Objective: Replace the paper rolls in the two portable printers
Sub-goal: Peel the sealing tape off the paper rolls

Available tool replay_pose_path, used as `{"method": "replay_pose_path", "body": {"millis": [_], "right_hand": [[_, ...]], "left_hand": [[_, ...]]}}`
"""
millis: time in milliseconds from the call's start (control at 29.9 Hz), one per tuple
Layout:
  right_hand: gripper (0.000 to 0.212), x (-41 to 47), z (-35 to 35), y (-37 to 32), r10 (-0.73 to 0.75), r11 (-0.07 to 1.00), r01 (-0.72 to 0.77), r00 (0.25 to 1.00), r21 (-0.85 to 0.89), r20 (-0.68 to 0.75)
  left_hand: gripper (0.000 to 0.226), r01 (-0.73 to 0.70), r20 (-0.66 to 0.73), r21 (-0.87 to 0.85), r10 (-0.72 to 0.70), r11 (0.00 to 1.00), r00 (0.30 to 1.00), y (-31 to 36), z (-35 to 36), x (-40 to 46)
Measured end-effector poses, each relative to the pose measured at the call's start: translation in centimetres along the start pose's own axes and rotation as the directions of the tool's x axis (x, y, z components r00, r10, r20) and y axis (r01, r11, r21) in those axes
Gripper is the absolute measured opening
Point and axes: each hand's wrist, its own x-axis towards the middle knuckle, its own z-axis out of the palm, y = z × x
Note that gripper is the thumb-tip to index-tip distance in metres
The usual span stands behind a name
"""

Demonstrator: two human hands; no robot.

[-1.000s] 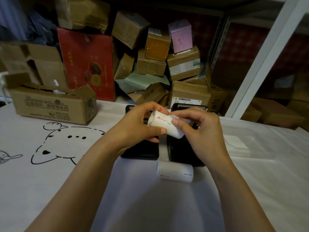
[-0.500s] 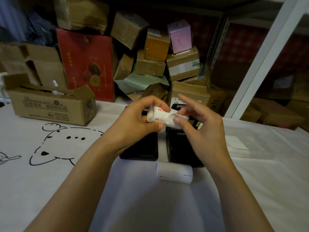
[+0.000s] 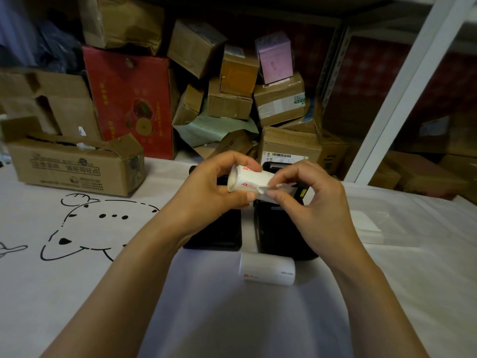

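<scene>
My left hand (image 3: 206,196) grips a white paper roll (image 3: 249,180) with red print, held above two black portable printers. My right hand (image 3: 312,205) pinches the loose end of that roll's wrapping at its lower right side. The left printer (image 3: 219,233) and the right printer (image 3: 281,236) lie side by side on the white tablecloth, partly hidden by my hands. A second white paper roll (image 3: 267,268) lies on its side on the cloth just in front of the printers.
An open cardboard box (image 3: 72,166) stands at the back left of the table. Several stacked cardboard boxes (image 3: 232,99) pile up behind the table. A clear plastic lid (image 3: 374,218) lies to the right. A white shelf post (image 3: 402,86) rises at the right.
My right hand has shifted from covering the roll's end to pinching its loose wrapping edge. Both hands have lifted the roll slightly farther from me.
</scene>
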Motion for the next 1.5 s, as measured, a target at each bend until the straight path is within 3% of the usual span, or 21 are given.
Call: {"method": "replay_pose_path", "body": {"millis": [134,267,501,635,835,1002,1136,1202,1336,1503], "right_hand": [[0.040,0.0,0.0,-0.1,0.033,0.999,-0.033,0.999,0.001,0.019],[0.033,0.0,-0.1,-0.1,0.027,0.998,-0.027,1.000,-0.053,0.011],[0.038,0.3,-0.2,-0.1,-0.009,1.000,0.009,0.996,0.000,-0.093],[0.027,0.3,-0.7,0.1,0.006,0.999,0.000,0.983,0.032,-0.182],[0.031,0.2,-0.5,0.0,0.031,0.999,-0.029,0.992,0.016,-0.123],[0.026,0.1,-0.3,0.0,0.103,0.993,-0.101,0.994,0.052,-0.036],[0.034,0.1,-0.1,0.2,0.149,0.983,-0.155,0.987,0.099,0.067],[0.036,0.1,-0.3,0.4,0.200,0.954,-0.225,0.970,0.199,0.141],[0.026,-0.2,0.0,0.6,0.339,0.749,-0.425,0.905,0.509,0.256],[0.020,0.0,0.4,0.1,0.405,0.677,-0.452,0.888,0.581,0.219]], "left_hand": [[0.035,0.021,0.014,0.014,-0.021,1.000,1.000,0.0,0.1,0.0],[0.037,-0.003,0.007,0.022,0.002,1.000,1.000,0.1,0.1,0.0],[0.039,-0.027,0.006,-0.010,0.027,1.000,1.000,0.4,-0.4,-0.2],[0.039,-0.034,0.007,-0.004,0.034,0.999,0.999,0.4,-0.3,-0.1],[0.037,-0.027,0.048,-0.013,0.028,1.000,0.998,0.4,-0.3,-0.2],[0.014,0.018,0.019,0.032,-0.018,0.999,1.000,-0.2,0.2,-0.1],[0.008,0.054,0.012,0.010,-0.054,0.998,0.998,-0.5,0.4,-0.1],[0.009,0.070,0.023,-0.018,-0.069,0.997,0.997,-0.4,0.3,-0.1],[0.010,0.099,0.029,-0.068,-0.097,0.993,0.995,-0.3,0.1,0.0],[0.004,-0.004,-0.065,0.044,0.007,0.999,0.998,-0.4,0.6,0.2]]}}
